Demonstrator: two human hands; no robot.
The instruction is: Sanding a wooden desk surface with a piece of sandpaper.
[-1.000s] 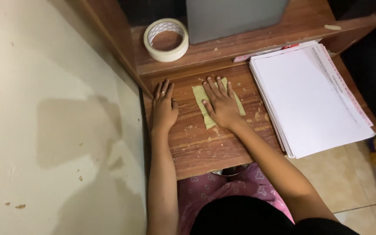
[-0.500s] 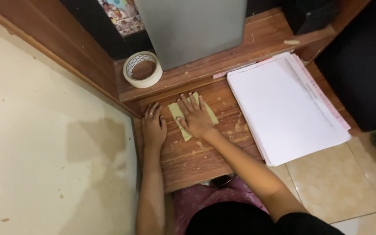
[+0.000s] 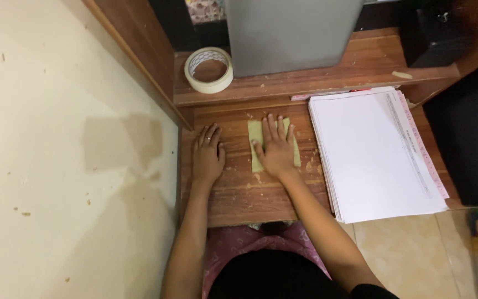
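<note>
Your right hand (image 3: 276, 150) has dragged the greenish sheet (image 3: 256, 145) straighter across the bench (image 3: 250, 194), fingers flat, gripping nothing; left hand (image 3: 208, 156) stays splayed beside it.

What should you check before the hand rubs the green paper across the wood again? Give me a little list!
1. Right hand flat on the green sheet: ok.
2. Left hand flat on the wooden shelf, off the sheet: ok.
3. Paper stack apart from the sheet: ok.
4. Tape roll up on the higher ledge, out of the way: ok.
5. Crumbs on the wood around the sheet: not ok.
6. Sheet's underside: cannot tell.
</note>
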